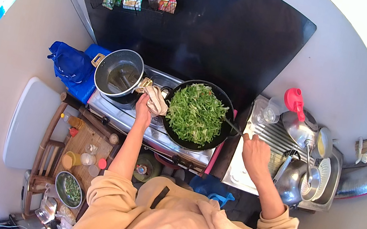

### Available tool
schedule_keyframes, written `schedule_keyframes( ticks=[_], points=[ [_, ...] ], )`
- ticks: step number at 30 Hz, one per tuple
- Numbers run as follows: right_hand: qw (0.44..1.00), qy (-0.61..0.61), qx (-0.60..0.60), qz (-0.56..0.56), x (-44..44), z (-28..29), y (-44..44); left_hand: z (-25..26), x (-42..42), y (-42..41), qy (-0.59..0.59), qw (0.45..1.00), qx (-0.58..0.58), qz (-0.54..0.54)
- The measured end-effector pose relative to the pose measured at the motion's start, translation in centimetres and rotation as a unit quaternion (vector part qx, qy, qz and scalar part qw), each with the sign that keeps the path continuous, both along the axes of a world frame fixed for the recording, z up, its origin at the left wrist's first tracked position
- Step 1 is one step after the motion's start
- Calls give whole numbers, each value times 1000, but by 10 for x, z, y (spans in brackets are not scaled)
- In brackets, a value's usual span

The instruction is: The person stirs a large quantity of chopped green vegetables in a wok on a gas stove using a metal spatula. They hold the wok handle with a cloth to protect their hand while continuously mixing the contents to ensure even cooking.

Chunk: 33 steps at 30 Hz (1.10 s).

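Note:
A black wok (172,140) heaped with shredded leafy greens (196,115) sits on the right side of a steel gas stove (111,108). My right hand (256,155) grips the dark handle of a cooking utensil (234,126), whose head is hidden in the greens. In my left hand (143,110) is a folded beige cloth (155,100), between the wok's left handle and a grey pot (102,71). That pot rests on the left burner, with a little liquid and a utensil inside. Whether the cloth touches either handle I cannot tell.
A steel sink (237,174) at right holds a colander (288,186) and other dishes. Blue bags (72,63) stand left of the pot. A bamboo shelf (67,142) carries jars and a bowl of chopped greens (69,188). A wire basket (139,9) with packets hangs on the back wall.

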State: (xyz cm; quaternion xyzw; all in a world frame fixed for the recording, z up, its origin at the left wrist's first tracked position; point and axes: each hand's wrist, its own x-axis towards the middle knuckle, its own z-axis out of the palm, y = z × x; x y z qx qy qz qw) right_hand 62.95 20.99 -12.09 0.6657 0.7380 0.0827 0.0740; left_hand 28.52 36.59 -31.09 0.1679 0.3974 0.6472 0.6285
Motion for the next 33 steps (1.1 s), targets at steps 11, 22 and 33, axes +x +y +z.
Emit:
schedule_keyframes(
  ticks=[11, 22, 33],
  points=[
    [987, -141, 24, 77, -27, 90, 13, -10, -6, 14, 255, 959, -49, -110],
    [962, -69, -263, -4, -11, 68, 102, -16, -9, 39, 309, 938, -92, -125],
    [929, 226, -209, -204, 28, -60, 40, -14, -7, 41, 319, 933, -76, -149]
  ],
)
